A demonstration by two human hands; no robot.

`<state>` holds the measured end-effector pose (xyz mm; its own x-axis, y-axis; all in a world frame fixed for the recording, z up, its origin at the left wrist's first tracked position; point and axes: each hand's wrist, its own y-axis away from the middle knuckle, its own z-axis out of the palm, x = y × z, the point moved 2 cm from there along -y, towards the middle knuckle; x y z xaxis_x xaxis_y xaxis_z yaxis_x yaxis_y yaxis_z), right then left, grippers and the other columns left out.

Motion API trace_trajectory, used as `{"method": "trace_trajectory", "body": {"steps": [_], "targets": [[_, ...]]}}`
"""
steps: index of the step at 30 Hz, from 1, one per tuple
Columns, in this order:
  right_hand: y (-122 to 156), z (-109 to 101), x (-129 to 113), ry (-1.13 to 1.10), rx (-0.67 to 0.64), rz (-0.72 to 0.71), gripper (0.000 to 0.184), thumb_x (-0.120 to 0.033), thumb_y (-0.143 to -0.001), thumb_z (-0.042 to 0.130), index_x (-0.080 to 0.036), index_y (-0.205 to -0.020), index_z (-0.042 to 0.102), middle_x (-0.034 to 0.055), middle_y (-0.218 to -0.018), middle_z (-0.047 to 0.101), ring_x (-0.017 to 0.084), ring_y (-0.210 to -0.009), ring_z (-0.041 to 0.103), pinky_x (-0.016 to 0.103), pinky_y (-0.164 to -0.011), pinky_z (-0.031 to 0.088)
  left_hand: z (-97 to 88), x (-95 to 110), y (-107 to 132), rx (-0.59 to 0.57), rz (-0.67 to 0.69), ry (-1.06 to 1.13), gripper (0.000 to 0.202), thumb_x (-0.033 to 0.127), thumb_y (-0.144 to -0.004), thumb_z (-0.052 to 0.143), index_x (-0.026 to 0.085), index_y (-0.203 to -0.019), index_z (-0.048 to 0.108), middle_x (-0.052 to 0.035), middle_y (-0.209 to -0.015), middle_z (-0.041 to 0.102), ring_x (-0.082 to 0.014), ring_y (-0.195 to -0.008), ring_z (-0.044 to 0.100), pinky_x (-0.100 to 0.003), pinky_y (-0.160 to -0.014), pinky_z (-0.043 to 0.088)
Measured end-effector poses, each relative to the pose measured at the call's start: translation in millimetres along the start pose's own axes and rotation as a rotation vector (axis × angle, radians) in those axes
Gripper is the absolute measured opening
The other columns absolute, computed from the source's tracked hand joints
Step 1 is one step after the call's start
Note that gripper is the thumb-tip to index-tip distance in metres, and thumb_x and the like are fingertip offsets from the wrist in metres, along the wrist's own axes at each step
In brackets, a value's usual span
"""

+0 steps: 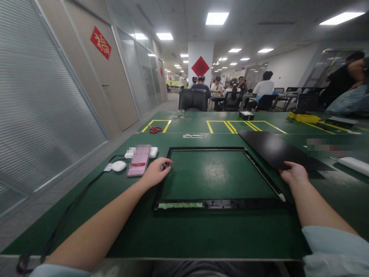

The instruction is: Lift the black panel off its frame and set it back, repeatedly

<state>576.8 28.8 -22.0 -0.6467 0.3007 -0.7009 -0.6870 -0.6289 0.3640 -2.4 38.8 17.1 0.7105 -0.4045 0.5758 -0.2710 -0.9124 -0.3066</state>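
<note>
A black rectangular frame (pixel 245 204) lies flat on the green table in front of me, with a green strip (pixel 180 206) along the left part of its near bar. My left hand (pixel 157 172) is at the frame's left bar, thumb and fingers curled round it. To the right, a thin dark panel (pixel 271 148) rests at a slant on the table, partly beside the frame's right bar. My right hand (pixel 295 174) pinches the panel's near edge; some of its fingers are hidden beneath.
Left of the frame are a phone (pixel 139 159) and a white rounded device (pixel 118 166) with a black strap. Red-handled scissors (pixel 155 129), small bagged parts (pixel 193 135) and a clear cup (pixel 180 113) stand farther back. A white roll (pixel 354 168) lies right. People sit beyond.
</note>
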Motion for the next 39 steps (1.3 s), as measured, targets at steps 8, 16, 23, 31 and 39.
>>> {"method": "trace_trajectory", "body": {"steps": [8, 16, 23, 31, 39], "targets": [[13, 4, -1, 0.060, 0.033, 0.020, 0.041, 0.007, -0.079, 0.042, -0.019, -0.106, 0.058, 0.0062, -0.109, 0.066, 0.012, -0.075, 0.070, 0.027, -0.067, 0.066, -8.9, 53, 26, -0.313, 0.411, 0.019, 0.040, 0.041, -0.092, 0.063, 0.023, -0.127, 0.069, -0.0143, -0.141, 0.061, -0.0326, -0.133, 0.054, -0.052, -0.115, 0.040], [19, 6, -1, 0.069, 0.001, 0.023, 0.039, 0.004, -0.082, 0.040, -0.018, -0.108, 0.059, 0.0050, -0.101, 0.069, 0.012, -0.070, 0.067, 0.031, -0.070, 0.067, 17.1, 88, 50, -0.700, 0.519, -0.058, 0.077, 0.049, -0.083, 0.076, 0.033, -0.154, 0.050, -0.0122, -0.169, 0.034, -0.0440, -0.156, 0.023, -0.071, -0.121, 0.017], [30, 10, -1, 0.052, 0.004, 0.019, 0.043, 0.005, -0.074, 0.044, -0.017, -0.108, 0.060, 0.0059, -0.103, 0.069, 0.014, -0.074, 0.068, 0.033, -0.073, 0.067, 18.0, 78, 42, -0.669, 0.436, -0.151, 0.064, 0.046, -0.089, 0.071, 0.036, -0.150, 0.055, -0.0111, -0.166, 0.039, -0.0419, -0.154, 0.029, -0.071, -0.120, 0.022], [43, 13, -1, 0.000, -0.003, 0.013, 0.046, 0.005, -0.068, 0.045, -0.014, -0.107, 0.058, 0.0095, -0.111, 0.067, 0.013, -0.080, 0.066, 0.025, -0.077, 0.063, 16.5, 76, 39, -0.511, 0.480, -0.154, 0.058, 0.046, -0.087, 0.074, 0.027, -0.140, 0.064, -0.0159, -0.153, 0.055, -0.0386, -0.142, 0.048, -0.064, -0.120, 0.029], [45, 13, -4, -0.017, 0.042, -0.050, 0.022, -0.007, -0.079, 0.055, -0.018, -0.098, 0.061, 0.0018, -0.088, 0.066, 0.013, -0.072, 0.064, 0.019, -0.066, 0.059, 18.8, 70, 39, -0.546, 0.453, -0.017, 0.058, 0.047, -0.088, 0.071, 0.025, -0.142, 0.063, -0.0166, -0.155, 0.053, -0.0383, -0.144, 0.046, -0.059, -0.119, 0.034]]}}
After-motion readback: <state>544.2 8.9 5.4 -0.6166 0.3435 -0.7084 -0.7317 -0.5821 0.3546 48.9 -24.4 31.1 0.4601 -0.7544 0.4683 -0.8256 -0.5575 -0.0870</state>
